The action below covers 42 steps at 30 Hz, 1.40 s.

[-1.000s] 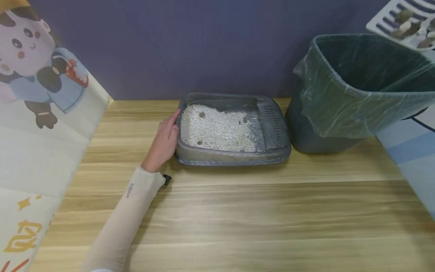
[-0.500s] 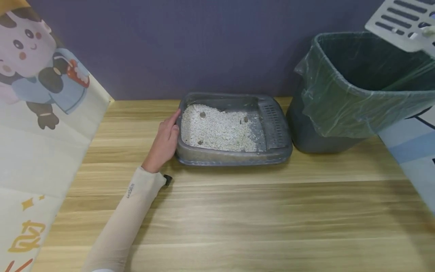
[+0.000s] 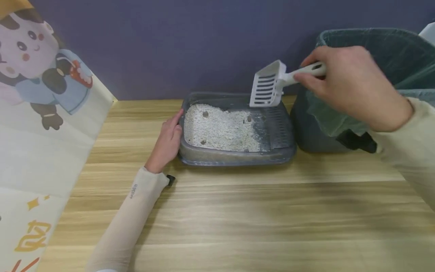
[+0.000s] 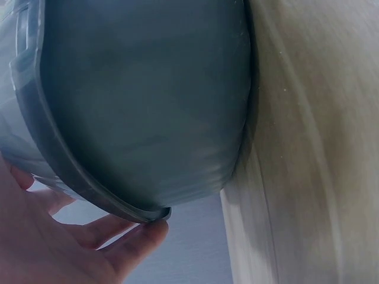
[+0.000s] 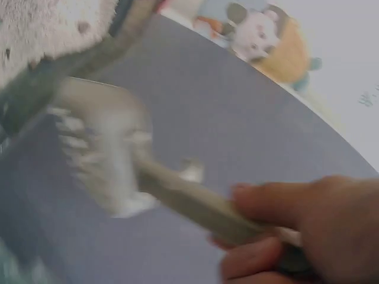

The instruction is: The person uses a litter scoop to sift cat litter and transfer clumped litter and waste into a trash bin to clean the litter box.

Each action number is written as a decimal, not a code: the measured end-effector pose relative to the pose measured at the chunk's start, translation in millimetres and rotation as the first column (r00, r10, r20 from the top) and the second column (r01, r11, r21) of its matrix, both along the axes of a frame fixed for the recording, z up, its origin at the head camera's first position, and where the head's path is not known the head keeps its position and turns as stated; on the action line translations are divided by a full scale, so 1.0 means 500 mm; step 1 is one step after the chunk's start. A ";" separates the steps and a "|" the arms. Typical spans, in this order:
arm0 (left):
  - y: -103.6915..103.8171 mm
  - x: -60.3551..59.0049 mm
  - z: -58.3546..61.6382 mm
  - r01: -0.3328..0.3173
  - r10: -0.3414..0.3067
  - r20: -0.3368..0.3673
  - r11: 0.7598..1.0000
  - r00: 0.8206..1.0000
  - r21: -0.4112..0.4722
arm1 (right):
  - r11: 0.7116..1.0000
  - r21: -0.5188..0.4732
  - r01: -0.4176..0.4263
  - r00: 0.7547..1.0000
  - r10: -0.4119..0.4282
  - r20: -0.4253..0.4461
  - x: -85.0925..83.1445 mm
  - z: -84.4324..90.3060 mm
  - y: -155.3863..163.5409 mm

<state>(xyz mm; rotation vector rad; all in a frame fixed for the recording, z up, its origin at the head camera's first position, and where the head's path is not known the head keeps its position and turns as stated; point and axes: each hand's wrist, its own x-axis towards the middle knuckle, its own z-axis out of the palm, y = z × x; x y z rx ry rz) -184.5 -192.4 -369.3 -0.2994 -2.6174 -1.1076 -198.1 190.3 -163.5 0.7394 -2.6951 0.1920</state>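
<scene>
Inspecting the head view, we find a grey litter tray (image 3: 234,158) at the centre of the frame, standing on the wooden counter (image 3: 238,219) against a dark blue wall. White litter (image 3: 221,130) fills its left and middle part, with a few dark clumps (image 3: 205,113) on the surface; the right end of the tray floor shows bare, slotted plastic.

The left hand (image 3: 167,141) lies against the tray's left wall, fingers straight and resting along the rim, not curled round it. The left wrist view confirms this: the fingertips (image 4: 142,234) touch the underside of the rim.

The right hand (image 3: 346,85), in the upper right of the frame, grips the handle of a white slotted scoop (image 3: 268,85), fingers and thumb wrapped round it. The scoop blade hangs above the tray's far right corner, tilted downward, clear of the litter. In the right wrist view the scoop (image 5: 106,154) is blurred, and we cannot tell whether anything lies in it.

A dark bin (image 3: 370,45) lined with a green bag stands just right of the tray, behind the right hand. A cartoon-printed sheet (image 3: 40,113) covers the left side of the frame.
</scene>
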 end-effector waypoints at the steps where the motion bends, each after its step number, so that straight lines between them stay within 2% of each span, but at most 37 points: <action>1: 0.000 0.001 0.000 0.002 -0.002 0.000 1.000 1.000 0.000 | 0.999 0.034 -0.028 0.997 0.026 0.071 -0.012 -0.001 -0.020; 3: -0.001 0.002 0.001 0.006 -0.006 -0.001 1.000 1.000 -0.001 | 0.993 0.096 -0.070 0.980 0.050 0.193 -0.042 -0.006 -0.053; 7: -0.003 0.004 0.003 0.011 -0.011 -0.003 1.000 1.000 -0.001 | 0.978 0.187 -0.097 0.926 0.020 0.377 -0.103 -0.020 -0.110; 11: 0.002 0.006 0.004 0.010 -0.010 -0.004 1.000 1.000 -0.006 | 0.973 0.214 -0.091 0.875 -0.025 0.484 -0.157 -0.037 -0.138; 15: 0.006 0.005 0.005 0.004 -0.004 0.000 1.000 1.000 -0.011 | 0.970 0.231 -0.073 0.840 -0.065 0.538 -0.207 -0.043 -0.135; 20: 0.008 0.005 0.006 0.006 -0.006 0.006 1.000 1.000 -0.006 | 0.974 0.219 -0.053 0.823 -0.081 0.562 -0.244 -0.059 -0.101; 24: 0.009 0.008 0.008 0.006 -0.006 0.011 1.000 1.000 -0.012 | 0.983 0.181 -0.017 0.820 -0.090 0.565 -0.234 -0.072 -0.076; 26: 0.008 0.009 0.010 0.010 -0.010 0.009 1.000 1.000 -0.015 | 0.989 0.150 -0.018 0.837 -0.067 0.542 -0.214 -0.071 -0.073; 30: 0.006 0.011 0.014 0.013 -0.013 0.008 1.000 1.000 -0.019 | 0.993 0.103 -0.055 0.890 0.002 0.457 -0.161 -0.056 -0.097; 33: 0.004 0.015 0.017 0.009 -0.008 0.007 1.000 1.000 -0.021 | 0.990 0.109 -0.088 0.904 0.034 0.426 -0.134 -0.049 -0.138; 36: 0.004 0.017 0.017 0.006 -0.006 0.004 1.000 1.000 -0.019 | 0.983 0.144 -0.110 0.896 0.036 0.443 -0.138 -0.050 -0.173; 39: 0.005 0.017 0.016 0.004 -0.004 0.000 1.000 1.000 -0.017 | 0.980 0.172 -0.102 0.874 0.005 0.486 -0.168 -0.049 -0.180; 42: 0.005 0.017 0.016 0.003 -0.003 -0.002 1.000 1.000 -0.017 | 0.981 0.177 -0.083 0.849 -0.023 0.528 -0.204 -0.049 -0.158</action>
